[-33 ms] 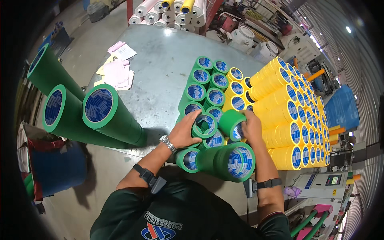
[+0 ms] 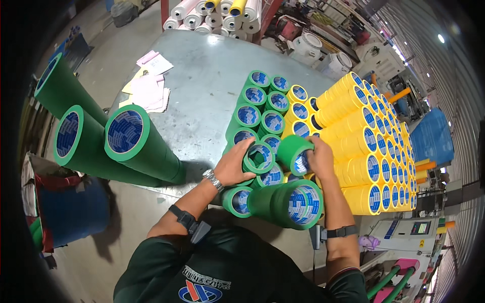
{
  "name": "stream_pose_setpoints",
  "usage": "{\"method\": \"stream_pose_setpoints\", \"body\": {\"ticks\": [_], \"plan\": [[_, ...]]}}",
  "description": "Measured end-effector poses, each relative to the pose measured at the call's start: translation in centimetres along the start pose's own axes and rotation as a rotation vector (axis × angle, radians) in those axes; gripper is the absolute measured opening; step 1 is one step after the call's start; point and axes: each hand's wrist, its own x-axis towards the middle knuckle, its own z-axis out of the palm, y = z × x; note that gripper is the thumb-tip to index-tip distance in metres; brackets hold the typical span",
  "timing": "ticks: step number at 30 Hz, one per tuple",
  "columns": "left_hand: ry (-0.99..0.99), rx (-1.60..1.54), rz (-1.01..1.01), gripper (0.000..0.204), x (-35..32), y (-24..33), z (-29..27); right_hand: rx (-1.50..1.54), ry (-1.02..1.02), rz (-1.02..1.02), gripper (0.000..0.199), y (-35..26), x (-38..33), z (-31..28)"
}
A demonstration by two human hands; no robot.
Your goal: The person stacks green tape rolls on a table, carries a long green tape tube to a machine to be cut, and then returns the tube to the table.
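Observation:
My left hand (image 2: 233,165) is closed round a green tape roll (image 2: 258,170) at the near end of the green rows. In my right hand (image 2: 322,157) is another green tape roll (image 2: 290,148), tilted and raised just to the right of the first. Beyond my hands, upright stacks of green tape rolls (image 2: 247,115) stand in two columns on the table. Closer to my body, a long green stack (image 2: 270,204) leans over with its blue-printed core facing right, beside a shorter green stack (image 2: 237,201). My fingertips are partly hidden by the rolls.
Many yellow tape rolls (image 2: 353,144) are piled to the right. Tall green stacks (image 2: 126,134) stand at the left. Papers (image 2: 149,91) lie on the grey table (image 2: 202,60). White film rolls (image 2: 192,20) lie beyond the far edge; a blue bin (image 2: 73,212) stands lower left.
My right hand has shifted slightly up and to the right with its green tape roll. My left hand and its roll look almost unmoved.

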Motion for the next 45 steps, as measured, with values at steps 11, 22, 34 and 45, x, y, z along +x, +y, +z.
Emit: {"method": "stream_pose_setpoints", "body": {"ticks": [11,22,34,45], "plan": [[0.088,-0.027,0.069,0.105,-0.2,-0.4,0.7,-0.155,-0.528,-0.062,0.026,-8.8,3.0,0.0],[0.063,-0.021,0.016,0.117,-1.8,-0.8,1.3,0.554,-0.669,0.163,0.059,-7.0,2.0,0.7],[0.053,-0.015,0.072,0.105,-1.1,-1.9,1.4,1.066,-0.777,0.477,0.062,-2.7,-1.0,4.0],[-0.114,-0.053,0.053,0.104,-1.0,0.4,0.5,1.21,-0.68,0.589,0.067,-1.4,-4.4,2.2]]}}
